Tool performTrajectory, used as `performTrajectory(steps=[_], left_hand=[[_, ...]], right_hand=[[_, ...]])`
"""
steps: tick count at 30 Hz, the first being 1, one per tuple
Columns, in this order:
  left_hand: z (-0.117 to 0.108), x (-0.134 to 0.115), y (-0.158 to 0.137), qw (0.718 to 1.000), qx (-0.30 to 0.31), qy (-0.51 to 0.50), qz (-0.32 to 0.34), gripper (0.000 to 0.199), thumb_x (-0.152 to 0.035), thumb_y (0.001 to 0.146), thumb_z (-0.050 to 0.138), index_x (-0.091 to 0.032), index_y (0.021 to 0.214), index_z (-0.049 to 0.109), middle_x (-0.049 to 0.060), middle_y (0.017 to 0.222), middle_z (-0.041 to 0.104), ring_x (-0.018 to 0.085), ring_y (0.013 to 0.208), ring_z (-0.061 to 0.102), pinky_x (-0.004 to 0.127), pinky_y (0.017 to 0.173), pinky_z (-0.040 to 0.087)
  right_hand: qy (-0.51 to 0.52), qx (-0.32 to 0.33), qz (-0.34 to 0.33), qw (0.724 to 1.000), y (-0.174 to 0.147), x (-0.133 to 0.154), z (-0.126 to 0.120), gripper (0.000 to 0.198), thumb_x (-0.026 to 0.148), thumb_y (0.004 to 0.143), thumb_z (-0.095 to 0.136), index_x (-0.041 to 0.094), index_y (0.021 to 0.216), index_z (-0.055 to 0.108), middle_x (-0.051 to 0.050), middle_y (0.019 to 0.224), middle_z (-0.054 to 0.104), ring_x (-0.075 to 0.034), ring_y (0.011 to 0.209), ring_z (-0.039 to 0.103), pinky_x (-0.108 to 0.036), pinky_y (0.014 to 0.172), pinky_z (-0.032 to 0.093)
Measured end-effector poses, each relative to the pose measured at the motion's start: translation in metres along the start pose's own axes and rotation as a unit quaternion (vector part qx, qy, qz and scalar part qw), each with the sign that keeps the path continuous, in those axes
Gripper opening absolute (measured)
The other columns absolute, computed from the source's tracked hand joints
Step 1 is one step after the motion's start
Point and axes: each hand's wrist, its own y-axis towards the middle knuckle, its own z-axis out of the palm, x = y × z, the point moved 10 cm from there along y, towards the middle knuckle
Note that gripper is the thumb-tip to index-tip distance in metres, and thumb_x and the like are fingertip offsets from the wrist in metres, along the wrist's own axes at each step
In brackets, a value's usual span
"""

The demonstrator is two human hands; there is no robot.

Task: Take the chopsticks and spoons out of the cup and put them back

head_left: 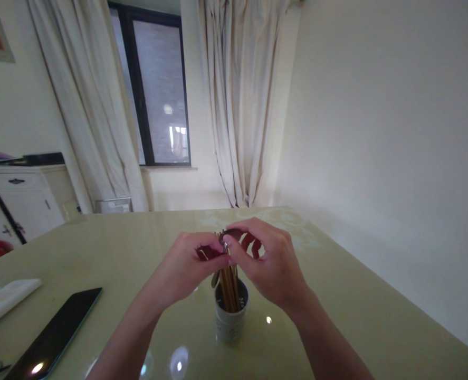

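In the middle of the table a pale, perforated utensil holder (231, 323) stands upright with a bundle of wooden chopsticks (229, 287) in it. A metal utensil with a rounded end (215, 279) leans at the bundle's left side. My right hand (267, 253) pinches a dark, rounded utensil head, like a spoon's bowl (234, 233), between thumb and fingers above the holder. Beside it my left hand (190, 264) is closed in a pinch at the tops of the utensils, its fingertips almost touching my right thumb. What the left fingers hold is hidden.
A black tablet-like slab (57, 332) and a white power-strip-like object (10, 301) lie on the glossy table (139, 253) at left. A wall (395, 158) runs along the right edge. A white cabinet (24, 198) and curtains (241, 105) stand beyond.
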Motion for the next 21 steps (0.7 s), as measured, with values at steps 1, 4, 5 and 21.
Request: performTrajectory(steps=[1, 4, 5, 21], left_hand=[[0.000, 0.002, 0.000, 1.000, 0.006, 0.003, -0.006, 0.024, -0.040, 0.083, 0.078, -0.018, 0.075, 0.075, -0.002, 0.065, 0.068, 0.011, 0.059, 0.055, 0.021, 0.055, 0.042], [0.003, 0.015, -0.001, 0.996, 0.060, 0.050, -0.033, 0.026, -0.043, 0.087, 0.074, -0.018, 0.079, 0.076, -0.002, 0.065, 0.067, 0.012, 0.060, 0.057, 0.021, 0.056, 0.042], [0.003, 0.022, -0.002, 0.992, 0.082, 0.078, -0.047, 0.028, -0.044, 0.089, 0.071, -0.018, 0.080, 0.076, -0.002, 0.066, 0.068, 0.012, 0.061, 0.058, 0.022, 0.057, 0.042], [0.021, 0.070, 0.013, 0.985, 0.114, 0.114, -0.053, 0.032, -0.032, 0.097, 0.044, -0.018, 0.097, 0.072, 0.007, 0.098, 0.079, 0.019, 0.082, 0.072, 0.029, 0.074, 0.053]], right_hand=[[-0.012, 0.000, -0.007, 1.000, 0.001, -0.001, 0.000, 0.008, 0.024, 0.096, 0.068, 0.022, 0.097, 0.075, -0.002, 0.087, 0.078, -0.015, 0.072, 0.069, -0.024, 0.064, 0.052], [-0.033, 0.015, 0.000, 0.999, 0.004, -0.012, 0.004, 0.010, 0.020, 0.097, 0.066, 0.021, 0.094, 0.075, -0.002, 0.085, 0.078, -0.015, 0.073, 0.069, -0.025, 0.066, 0.049], [-0.032, 0.034, 0.013, 0.999, 0.005, -0.020, 0.008, 0.009, 0.019, 0.097, 0.067, 0.021, 0.095, 0.075, -0.002, 0.086, 0.078, -0.015, 0.073, 0.069, -0.025, 0.067, 0.049], [-0.012, 0.054, 0.059, 0.997, 0.008, -0.054, 0.020, 0.010, 0.020, 0.103, 0.060, 0.022, 0.102, 0.070, 0.001, 0.084, 0.074, -0.015, 0.074, 0.068, -0.024, 0.069, 0.044]])
